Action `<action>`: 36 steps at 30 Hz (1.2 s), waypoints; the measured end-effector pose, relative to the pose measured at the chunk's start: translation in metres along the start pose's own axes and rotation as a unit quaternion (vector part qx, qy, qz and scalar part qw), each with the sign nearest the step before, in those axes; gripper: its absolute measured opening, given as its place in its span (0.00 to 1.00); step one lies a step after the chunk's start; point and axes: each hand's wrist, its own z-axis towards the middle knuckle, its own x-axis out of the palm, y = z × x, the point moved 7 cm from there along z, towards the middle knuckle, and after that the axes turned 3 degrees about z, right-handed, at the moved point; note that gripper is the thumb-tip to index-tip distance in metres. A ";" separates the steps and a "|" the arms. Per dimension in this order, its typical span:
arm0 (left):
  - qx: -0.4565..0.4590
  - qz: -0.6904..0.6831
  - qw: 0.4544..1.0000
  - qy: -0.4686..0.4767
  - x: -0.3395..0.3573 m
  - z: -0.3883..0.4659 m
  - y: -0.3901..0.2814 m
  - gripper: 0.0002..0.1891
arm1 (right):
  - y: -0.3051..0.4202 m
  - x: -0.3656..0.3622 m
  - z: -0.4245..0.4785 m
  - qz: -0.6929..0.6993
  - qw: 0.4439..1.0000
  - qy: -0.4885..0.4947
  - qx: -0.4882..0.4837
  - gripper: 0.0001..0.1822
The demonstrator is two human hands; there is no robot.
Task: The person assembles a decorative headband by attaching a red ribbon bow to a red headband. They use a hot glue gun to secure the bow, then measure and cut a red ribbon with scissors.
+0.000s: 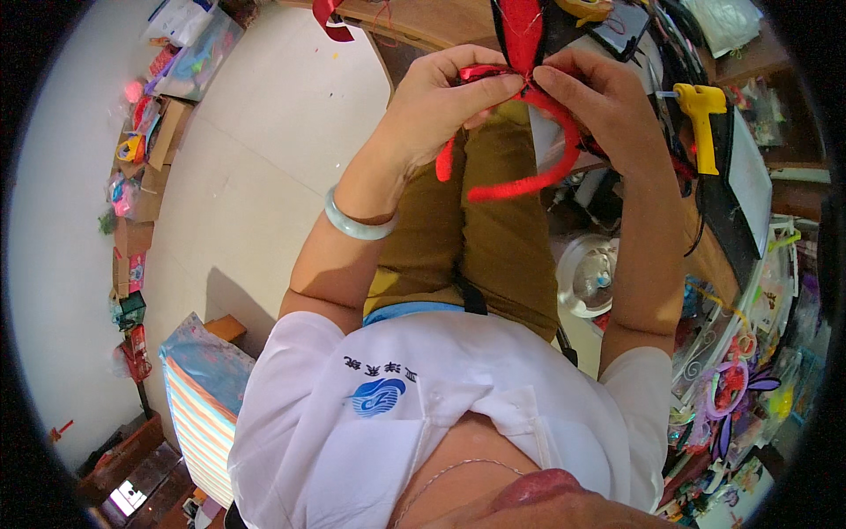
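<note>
Both hands meet near the top centre, above the lap, on a red fuzzy headband [562, 168]. My left hand [456, 89], its wrist in a pale bangle, pinches the band from the left with thumb and fingers. My right hand [588, 89] pinches the same spot from the right, fingertips almost touching the left thumb. Between them a red, black-edged ear-shaped piece [521, 36] rises from the band. Thin red strands show at the join. Some red and black material is bunched under the left fingers; its shape is partly hidden. The band's two ends hang downward, apart.
A yellow glue gun [704, 119] lies on the cluttered workbench at right, with a roll of yellow tape [585, 8] at top. Below stands a clear round container [588, 274]. Headbands and bagged trimmings crowd the right. Cardboard boxes [170, 132] line the left wall; a striped covered box [198, 403] stands lower left.
</note>
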 end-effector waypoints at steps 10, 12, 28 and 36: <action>-0.004 0.036 0.999 -0.026 -0.003 0.000 0.001 0.13 | -0.010 0.007 -0.002 0.015 1.000 -0.001 -0.002 0.12; -0.006 0.045 0.999 -0.026 -0.002 -0.001 0.000 0.13 | -0.008 0.006 -0.003 0.010 1.000 -0.009 -0.009 0.12; -0.013 -0.037 0.999 0.003 -0.001 -0.002 0.001 0.12 | -0.012 0.012 -0.004 0.085 0.996 -0.015 0.011 0.14; 0.010 0.039 0.999 -0.014 -0.003 -0.003 -0.003 0.12 | -0.006 0.010 -0.005 0.000 0.997 -0.061 -0.048 0.12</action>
